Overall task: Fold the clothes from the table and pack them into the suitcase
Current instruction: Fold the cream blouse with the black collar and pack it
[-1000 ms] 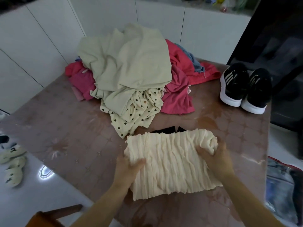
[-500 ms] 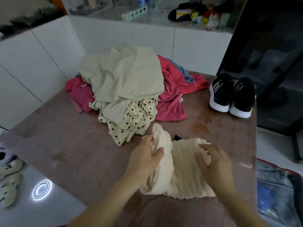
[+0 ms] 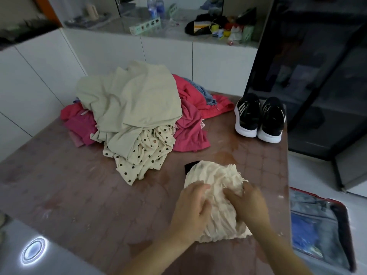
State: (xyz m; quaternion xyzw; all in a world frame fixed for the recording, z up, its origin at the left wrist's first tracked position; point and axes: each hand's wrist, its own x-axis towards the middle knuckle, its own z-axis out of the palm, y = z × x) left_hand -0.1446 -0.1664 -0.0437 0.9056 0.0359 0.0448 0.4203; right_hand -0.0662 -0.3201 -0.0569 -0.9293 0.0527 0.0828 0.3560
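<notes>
– On the near right part of the table (image 3: 79, 185), what do the hands have?
– A cream crinkled top (image 3: 216, 181), thin and ridged with fine pleats, bunched into a rounded, lumpy bundle. It lies on the glossy brown tabletop, over a black piece (image 3: 190, 165) that shows only as 1 dark corner.
– And the hands?
– Both are on it, close together. The left hand (image 3: 190, 213) lies palm down on the left edge with fingers bent over the cloth. The right hand (image 3: 248, 207) digs its fingers into the folds and clutches them.
– What else is there?
– Farther back sits a loose heap: a smooth pale green cloth (image 3: 135, 100) on top, a cream polka-dot garment (image 3: 145, 153) spilling forward, pink garments (image 3: 190, 132) underneath. 2 black sneakers (image 3: 260, 118) with white soles stand at the far right corner. The red-rimmed suitcase (image 3: 317, 225) lies on the floor beside the table's right edge, blue cloth inside.
– What differs from 1 second ago?
– Then the top lay spread as a wide flat rectangle, 1 hand at each side. Now it is folded in on itself, narrower and thicker, and the hands have come together.
</notes>
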